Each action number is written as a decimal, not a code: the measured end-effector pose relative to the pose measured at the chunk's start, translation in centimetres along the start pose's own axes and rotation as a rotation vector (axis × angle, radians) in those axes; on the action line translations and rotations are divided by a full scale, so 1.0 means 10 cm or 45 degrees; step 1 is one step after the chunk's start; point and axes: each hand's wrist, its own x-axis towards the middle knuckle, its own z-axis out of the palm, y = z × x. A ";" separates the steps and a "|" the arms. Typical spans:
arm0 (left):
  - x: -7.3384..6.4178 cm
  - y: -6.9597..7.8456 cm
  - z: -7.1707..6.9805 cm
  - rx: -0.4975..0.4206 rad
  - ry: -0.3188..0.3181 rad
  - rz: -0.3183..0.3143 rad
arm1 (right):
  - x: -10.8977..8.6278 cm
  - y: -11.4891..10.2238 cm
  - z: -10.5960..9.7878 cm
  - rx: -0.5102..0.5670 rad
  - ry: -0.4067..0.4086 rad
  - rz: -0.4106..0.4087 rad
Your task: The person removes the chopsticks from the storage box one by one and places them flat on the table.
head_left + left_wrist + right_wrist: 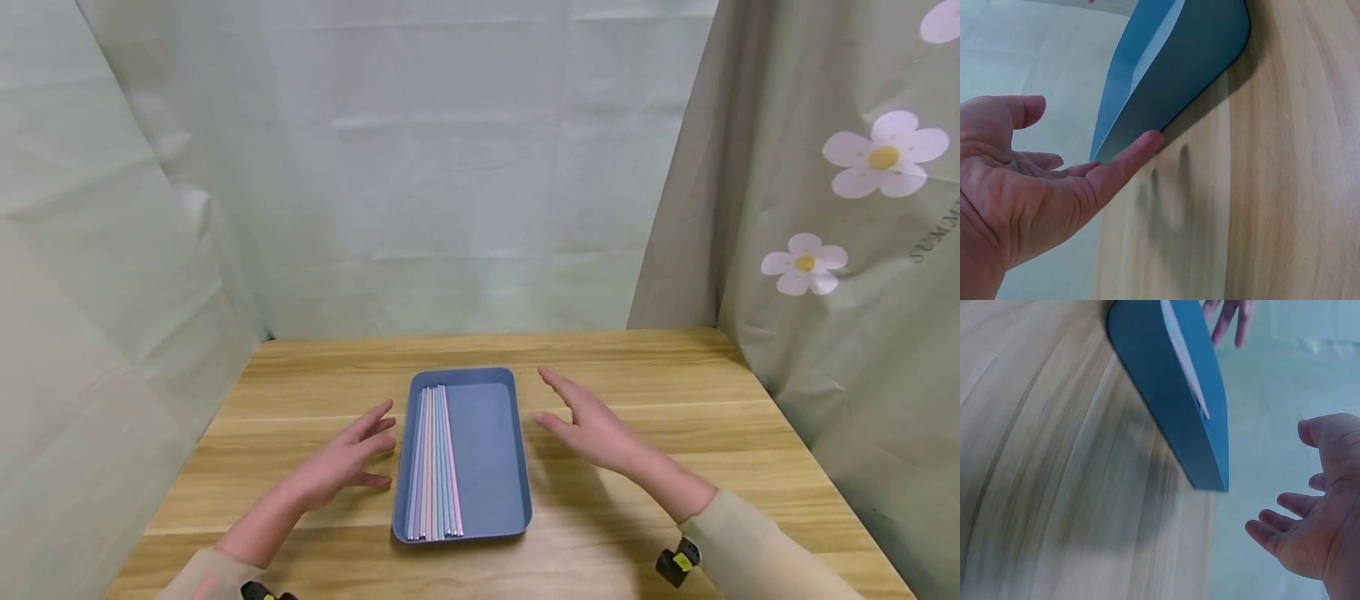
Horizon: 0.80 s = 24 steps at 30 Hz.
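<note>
A blue rectangular tray (487, 450) lies in the middle of the wooden table (675, 375). Several pastel-coloured straws (435, 458) lie side by side along its left half. My left hand (352, 454) hovers just left of the tray with fingers relaxed, holding nothing; in the left wrist view the left hand (1029, 187) sits close to the tray's outer wall (1172, 75). My right hand (585, 421) hovers just right of the tray, fingers extended and empty. In the right wrist view the right hand (1310, 525) is apart from the tray's side (1166, 394).
Pale green cloth (412, 167) hangs behind and to the left of the table. A flower-printed curtain (840, 208) hangs along the right. The table's front edge runs near the bottom of the head view.
</note>
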 end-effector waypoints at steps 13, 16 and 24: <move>0.12 -0.01 0.04 -0.033 0.003 -0.086 | 0.28 -0.35 0.35 0.346 -0.136 0.057; 0.15 -0.03 0.02 -0.038 -0.031 -0.087 | 0.34 -0.42 0.41 0.375 -0.194 0.098; 0.20 -0.07 -0.04 -0.072 -0.155 -0.045 | 0.49 -0.46 0.57 0.783 -0.333 0.337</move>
